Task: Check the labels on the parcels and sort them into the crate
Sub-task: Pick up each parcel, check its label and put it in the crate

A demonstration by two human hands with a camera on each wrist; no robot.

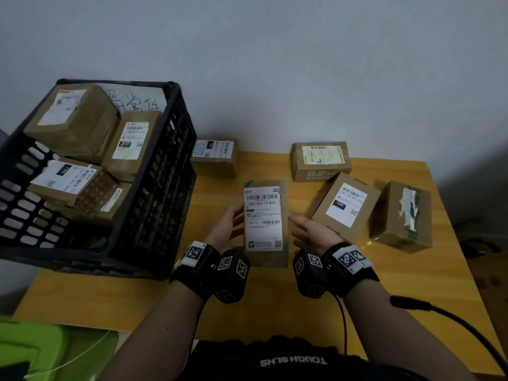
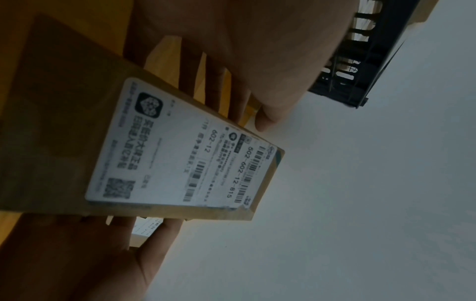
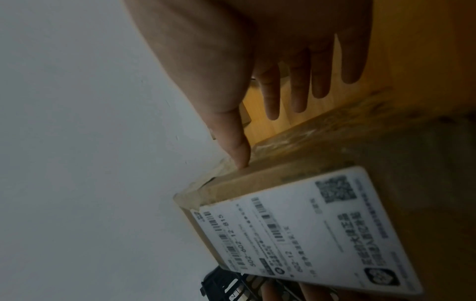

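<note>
A narrow brown parcel (image 1: 265, 218) with a white label reading 502-602-12-815 is held above the table, label up, between my two hands. My left hand (image 1: 226, 229) holds its left side, fingers underneath and thumb on the edge (image 2: 265, 120). My right hand (image 1: 310, 232) is at its right side with straight fingers (image 3: 298, 91), and only the thumb tip (image 3: 240, 158) touches the parcel's side face. The label (image 2: 180, 163) is also clear in the right wrist view (image 3: 309, 234). The black slotted crate (image 1: 154, 188) stands at left, holding several labelled parcels.
Several other parcels lie on the yellow wooden table (image 1: 275, 303): one by the crate (image 1: 214, 156), one at the back (image 1: 320, 160), a labelled one (image 1: 345, 206) and a taped one (image 1: 401, 215) at right. A handwritten sheet (image 1: 137, 100) stands inside the crate. A black cable (image 1: 453, 320) crosses the near right.
</note>
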